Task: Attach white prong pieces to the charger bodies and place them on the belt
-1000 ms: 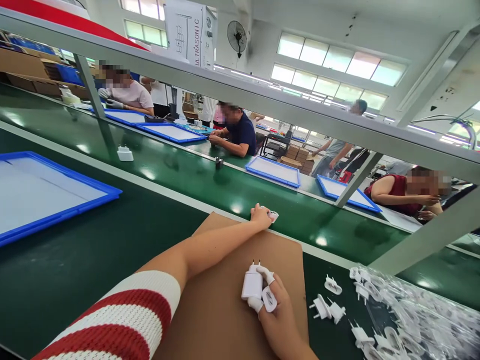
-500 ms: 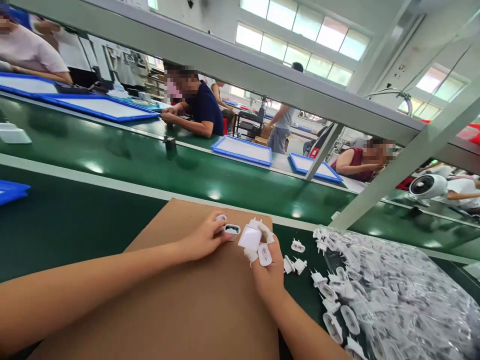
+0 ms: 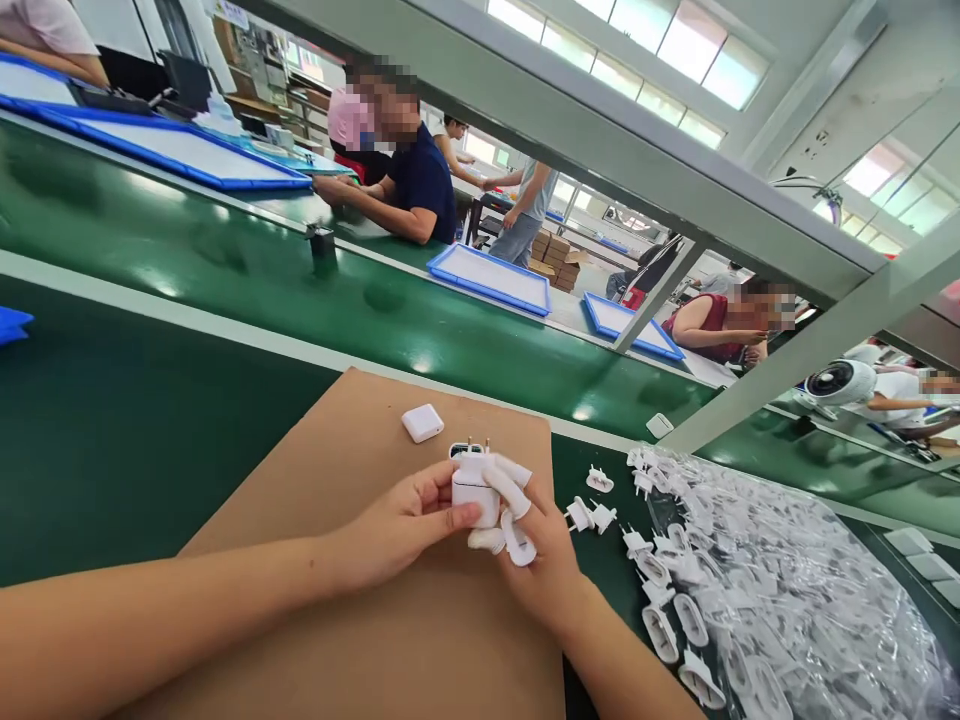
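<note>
Over the cardboard sheet (image 3: 405, 620), both hands meet at a white plug-in charger (image 3: 475, 500) with two metal pins pointing up. My left hand (image 3: 397, 530) is closed, its thumb pressed on the charger's front. Behind the pins, by the left fingertips, shows the open end of a white housing (image 3: 459, 450); how it is held is hidden. My right hand (image 3: 551, 555), with white covers on several fingers, grips the charger from the right. A white oval plug piece (image 3: 519, 540) is also tucked in that hand. Beyond the hands, a white charger block (image 3: 422, 423) lies on the cardboard.
Right of the cardboard lie loose two-pin plug pieces (image 3: 600, 480) and a clear plastic bag (image 3: 817, 570) full of them. White blocks (image 3: 934, 567) sit at the far right. A slanted metal post (image 3: 810, 350) stands ahead. Co-workers and blue-framed trays (image 3: 487, 278) line the far side.
My left hand has moved right and toward me and now meets the charger in my right hand. A white block now lies released on the cardboard. The camera view has shifted.
</note>
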Tool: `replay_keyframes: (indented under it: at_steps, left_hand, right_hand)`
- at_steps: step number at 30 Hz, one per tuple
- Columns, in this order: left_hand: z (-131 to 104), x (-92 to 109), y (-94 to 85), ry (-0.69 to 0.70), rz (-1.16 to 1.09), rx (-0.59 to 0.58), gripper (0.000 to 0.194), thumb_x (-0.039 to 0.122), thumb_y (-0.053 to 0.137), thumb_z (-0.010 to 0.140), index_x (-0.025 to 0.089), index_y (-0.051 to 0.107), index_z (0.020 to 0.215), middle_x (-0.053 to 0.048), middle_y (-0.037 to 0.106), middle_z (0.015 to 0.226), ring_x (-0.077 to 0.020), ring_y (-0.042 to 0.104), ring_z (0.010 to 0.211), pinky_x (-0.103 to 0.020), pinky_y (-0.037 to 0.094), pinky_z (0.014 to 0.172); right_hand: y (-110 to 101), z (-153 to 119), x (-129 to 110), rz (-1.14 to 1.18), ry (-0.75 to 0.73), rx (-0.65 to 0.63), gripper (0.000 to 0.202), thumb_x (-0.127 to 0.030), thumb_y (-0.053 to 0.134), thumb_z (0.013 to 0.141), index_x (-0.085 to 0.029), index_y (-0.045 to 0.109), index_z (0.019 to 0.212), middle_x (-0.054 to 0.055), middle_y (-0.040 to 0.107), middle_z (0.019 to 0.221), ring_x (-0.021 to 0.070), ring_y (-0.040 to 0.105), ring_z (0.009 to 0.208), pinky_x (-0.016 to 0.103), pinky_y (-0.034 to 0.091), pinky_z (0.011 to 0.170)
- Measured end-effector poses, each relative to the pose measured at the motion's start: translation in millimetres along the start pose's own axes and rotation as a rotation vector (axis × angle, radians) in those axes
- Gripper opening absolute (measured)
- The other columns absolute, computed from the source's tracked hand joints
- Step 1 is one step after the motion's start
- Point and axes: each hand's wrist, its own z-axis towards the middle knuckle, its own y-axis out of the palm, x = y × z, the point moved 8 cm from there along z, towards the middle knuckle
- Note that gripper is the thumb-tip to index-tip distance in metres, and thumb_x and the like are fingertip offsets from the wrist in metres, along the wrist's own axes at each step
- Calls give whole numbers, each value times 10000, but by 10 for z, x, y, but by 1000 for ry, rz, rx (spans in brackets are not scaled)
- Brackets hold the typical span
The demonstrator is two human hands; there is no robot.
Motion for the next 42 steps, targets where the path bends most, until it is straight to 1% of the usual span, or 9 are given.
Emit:
replay_keyframes:
  at_steps: [3,7,14,22,27,32,36,39,42]
  left_hand:
    - [-3,-50,-137,-23,45,95,606,600,773,829,255,618,1302,-86,717,1237,-303,666,1137,-448,551,1011]
    - [-32,16,-124,73,386,34,410,533,634,939,250,658,1235,-77,709,1213,-306,653,1136,-414,556,968]
    - [-128,118,98,281,727,-75,257,392,426,1044,246,621,1125,-52,683,1054,-213,647,879,-305,525,783]
    - [-197,212,139,337,912,-149,226,303,380,1032,233,592,1068,-74,668,991,-235,650,811,-335,508,750]
    - [-220,270,126,364,998,-104,256,292,351,1045,226,598,1053,-80,666,982,-239,657,800,-335,523,757]
    - [-222,234,122,380,1035,-86,282,307,343,1059,217,610,1057,-78,654,937,-228,648,745,-324,531,731]
    - [-191,167,58,285,954,-94,278,359,370,1049,227,613,1068,-84,691,972,-249,682,797,-336,538,734]
    - [-185,133,29,179,822,-101,316,405,414,1037,246,555,1271,-99,714,1176,-271,713,982,-353,560,833]
    - [-182,148,49,117,666,-91,515,412,468,1026,273,382,1514,-102,681,1318,-261,697,1093,-373,550,964]
  right_hand:
    - [-172,44,153,93,235,2,524,-247,680,933,-332,604,1445,79,722,1161,237,698,1045,403,574,969]
    - [-270,49,270,204,435,75,422,-320,715,895,-293,695,1317,27,724,938,204,689,903,374,579,885]
    - [-98,31,144,241,474,103,138,-291,792,829,-291,809,967,5,705,877,153,652,770,272,523,698]
    - [-72,-2,33,139,378,118,72,-336,766,866,-291,819,887,26,743,842,185,675,763,300,549,673]
    - [-11,-44,77,137,377,197,90,-311,781,857,-298,823,936,32,761,859,194,700,779,313,560,699]
    - [27,-46,71,194,380,240,86,-294,807,830,-289,830,913,32,767,855,183,702,744,292,553,650]
    - [55,-38,149,268,423,235,158,-294,825,807,-291,833,965,20,764,856,175,697,749,283,558,666]
    - [68,-39,191,228,455,180,299,-311,797,833,-279,802,1130,34,778,923,199,707,805,319,577,736]
    - [10,-50,147,88,415,136,301,-319,763,853,-273,787,1150,69,773,1020,257,712,970,385,578,863]
